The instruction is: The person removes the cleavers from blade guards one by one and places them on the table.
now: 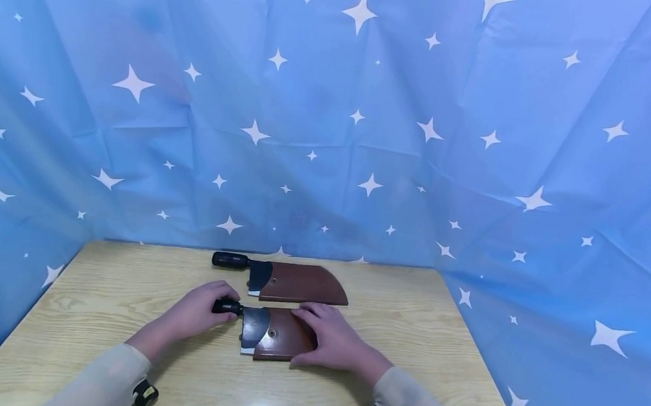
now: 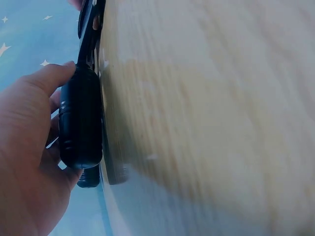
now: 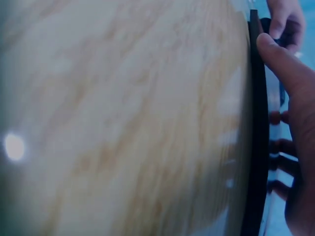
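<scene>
Two cleavers in brown leather sheaths lie flat on the table, handles to the left. My left hand [image 1: 200, 308] holds the black handle [image 1: 227, 306] of the nearer cleaver, thumb on the near side. In the left wrist view that handle [image 2: 80, 118] sits between thumb and fingers. Across the right part of the nearer sheath [image 1: 283, 339] my right hand [image 1: 332, 341] spreads, gripping thumb at the near edge and fingers at the far edge. The right wrist view shows the sheath's dark edge [image 3: 257, 123] along the thumb. A strip of blade shows by the dark sheath collar.
Behind the nearer one lies the second sheathed cleaver [image 1: 306, 284], near the table's back edge. The light wooden table [image 1: 409, 315] meets a blue star-patterned curtain [image 1: 312, 97] at the back and sides. Glare marks the table's front.
</scene>
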Motion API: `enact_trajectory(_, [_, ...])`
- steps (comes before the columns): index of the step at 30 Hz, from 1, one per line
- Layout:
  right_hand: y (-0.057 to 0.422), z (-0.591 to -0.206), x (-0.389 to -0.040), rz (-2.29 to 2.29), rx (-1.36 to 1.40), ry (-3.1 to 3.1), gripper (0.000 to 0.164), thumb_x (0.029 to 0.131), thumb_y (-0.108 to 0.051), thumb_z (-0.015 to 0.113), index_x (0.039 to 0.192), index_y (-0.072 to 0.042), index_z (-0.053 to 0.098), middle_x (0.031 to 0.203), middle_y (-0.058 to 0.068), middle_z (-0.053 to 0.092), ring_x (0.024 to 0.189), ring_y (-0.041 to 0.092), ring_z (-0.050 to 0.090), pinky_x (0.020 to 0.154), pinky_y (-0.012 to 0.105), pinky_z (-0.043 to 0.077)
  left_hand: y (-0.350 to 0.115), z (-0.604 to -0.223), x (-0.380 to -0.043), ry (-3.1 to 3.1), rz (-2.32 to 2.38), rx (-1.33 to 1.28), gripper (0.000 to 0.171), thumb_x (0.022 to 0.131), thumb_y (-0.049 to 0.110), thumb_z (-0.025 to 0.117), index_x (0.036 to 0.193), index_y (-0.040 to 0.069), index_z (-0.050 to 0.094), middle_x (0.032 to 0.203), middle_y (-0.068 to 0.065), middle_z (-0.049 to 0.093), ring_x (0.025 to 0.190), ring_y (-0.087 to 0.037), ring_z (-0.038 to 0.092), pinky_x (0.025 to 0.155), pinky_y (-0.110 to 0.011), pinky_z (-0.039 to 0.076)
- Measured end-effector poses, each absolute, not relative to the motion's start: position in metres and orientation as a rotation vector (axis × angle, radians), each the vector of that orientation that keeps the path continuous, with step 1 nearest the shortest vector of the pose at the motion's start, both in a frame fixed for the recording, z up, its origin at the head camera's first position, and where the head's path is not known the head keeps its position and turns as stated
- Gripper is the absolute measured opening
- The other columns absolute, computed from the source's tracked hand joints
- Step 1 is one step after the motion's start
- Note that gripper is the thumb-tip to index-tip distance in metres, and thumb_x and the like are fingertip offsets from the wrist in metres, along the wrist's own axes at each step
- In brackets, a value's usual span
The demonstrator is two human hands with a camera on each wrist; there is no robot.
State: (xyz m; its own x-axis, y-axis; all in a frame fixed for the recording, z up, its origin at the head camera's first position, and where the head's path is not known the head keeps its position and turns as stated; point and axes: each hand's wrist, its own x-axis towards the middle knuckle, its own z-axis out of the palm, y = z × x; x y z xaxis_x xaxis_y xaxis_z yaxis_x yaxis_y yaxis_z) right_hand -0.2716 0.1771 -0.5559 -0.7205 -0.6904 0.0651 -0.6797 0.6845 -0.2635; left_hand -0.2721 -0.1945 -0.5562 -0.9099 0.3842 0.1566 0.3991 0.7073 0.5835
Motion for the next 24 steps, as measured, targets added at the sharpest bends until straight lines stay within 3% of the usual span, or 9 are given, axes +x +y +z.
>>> enact_trajectory(7, [0.173,-0.557,-0.272,-0.392,-1.164,2.838,0.11,0.083,-0.084,0.079,0.171,-0.03,0.043,0.168,-0.001,0.046,0.156,0.023,0.041,0.127,0.051,0.035,-0.192,-0.558,-0.276,-2.886,-1.017,-0.645,0.029,0.096,0.02,0.09,0.121,0.017,0.077,0.116,0.007,0.07,0.115,-0.021,0.069,0.104,-0.052,0.057])
enact_trajectory(24, [0.172,-0.557,-0.277,-0.373,-1.265,2.838,0.103,0.088,-0.082,0.074,0.17,-0.027,0.044,0.156,-0.002,0.049,0.141,0.018,0.048,0.118,0.045,0.046,-0.187,-0.558,-0.284,-2.916,-0.945,-0.633,0.028,0.091,0.021,0.092,0.113,0.022,0.074,0.108,0.01,0.068,0.104,-0.014,0.068,0.097,-0.048,0.058])
